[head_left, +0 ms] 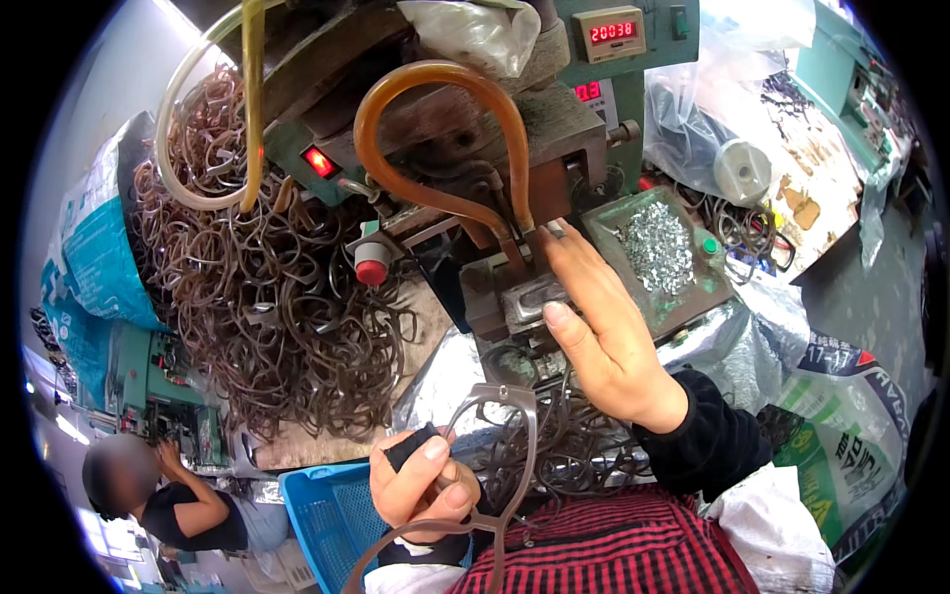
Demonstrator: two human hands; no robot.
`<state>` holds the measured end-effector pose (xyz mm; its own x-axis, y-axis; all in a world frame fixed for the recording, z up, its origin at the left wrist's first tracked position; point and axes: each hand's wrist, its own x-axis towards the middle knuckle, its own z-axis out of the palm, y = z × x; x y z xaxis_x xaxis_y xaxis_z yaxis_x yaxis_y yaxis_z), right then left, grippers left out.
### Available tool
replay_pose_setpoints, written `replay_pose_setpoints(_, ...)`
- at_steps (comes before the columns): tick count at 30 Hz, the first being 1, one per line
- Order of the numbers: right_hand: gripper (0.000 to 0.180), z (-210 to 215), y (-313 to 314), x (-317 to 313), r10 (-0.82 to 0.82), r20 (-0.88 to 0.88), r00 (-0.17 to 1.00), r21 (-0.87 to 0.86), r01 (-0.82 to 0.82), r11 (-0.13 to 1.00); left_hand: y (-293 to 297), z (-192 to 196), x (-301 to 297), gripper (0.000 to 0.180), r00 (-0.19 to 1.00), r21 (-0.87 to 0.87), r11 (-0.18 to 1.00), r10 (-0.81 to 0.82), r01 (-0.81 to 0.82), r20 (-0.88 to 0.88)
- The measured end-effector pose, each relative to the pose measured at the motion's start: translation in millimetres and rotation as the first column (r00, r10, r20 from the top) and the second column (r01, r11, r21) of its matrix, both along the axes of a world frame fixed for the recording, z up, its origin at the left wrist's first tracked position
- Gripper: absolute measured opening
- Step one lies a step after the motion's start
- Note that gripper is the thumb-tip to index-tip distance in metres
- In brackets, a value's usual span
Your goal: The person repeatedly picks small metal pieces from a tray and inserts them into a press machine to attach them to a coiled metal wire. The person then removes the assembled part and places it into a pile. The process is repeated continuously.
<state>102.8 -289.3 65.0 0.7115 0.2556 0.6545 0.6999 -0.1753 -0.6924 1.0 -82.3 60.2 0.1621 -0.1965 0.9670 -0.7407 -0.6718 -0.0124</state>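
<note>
My left hand (421,487), low in the middle, is closed on a brownish translucent eyeglass frame (532,434). The frame hangs tilted, with one rim above the fingers and the other running down toward the lower edge. A black cover wraps one finger of this hand. My right hand (606,332) reaches into the press machine (426,134), its fingers stretched out and thumb apart. Its thumb tip lies close to a small metal block (534,297) under the press, and the other fingertips reach beside the orange hose. Whether those fingertips touch a tiny part is hidden.
Small silvery metal pieces (657,247) lie heaped on a plate right of the press. A big pile of brown eyeglass frames (287,297) fills the left. A red button (371,271) sticks out nearby. Below stands a blue basket (317,505). Another person (188,505) sits at far left.
</note>
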Motion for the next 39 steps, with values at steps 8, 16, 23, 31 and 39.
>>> replay_pose_setpoints(8, 0.043, -15, -14, -1, -0.096, -0.16, 0.982, 0.263, 0.136, 0.955, -6, 12, -18, 0.04, 0.989, -0.018, 1.0, 0.019, -0.022, -0.15)
replay_pose_setpoints(16, 0.013, -67, -143, -51, -0.323, -0.536, 0.78, 0.24, 0.508, 0.827, -30, -2, -14, 0.036, 0.94, 0.076, 0.977, -0.169, 0.2, -0.296)
replay_pose_setpoints(23, 0.027, -47, -232, -125, -0.684, -0.336, 0.647, 0.121, 0.75, 0.65, -112, -3, -6, 0.052, 0.519, 0.072, 0.788, -0.331, 0.611, -0.788)
replay_pose_setpoints(31, 0.018, -58, -258, -196, -0.849, -0.366, 0.381, -0.29, 0.82, 0.493, 9, 30, -48, 0.028, 0.212, 0.025, 0.959, -0.037, 0.282, -0.977)
replay_pose_setpoints(39, 0.037, -212, -316, -203, -0.779, -0.417, 0.468, -0.881, 0.003, 0.473, -34, 15, -54, 0.037, -0.186, -0.04, 0.976, 0.001, 0.214, -0.983)
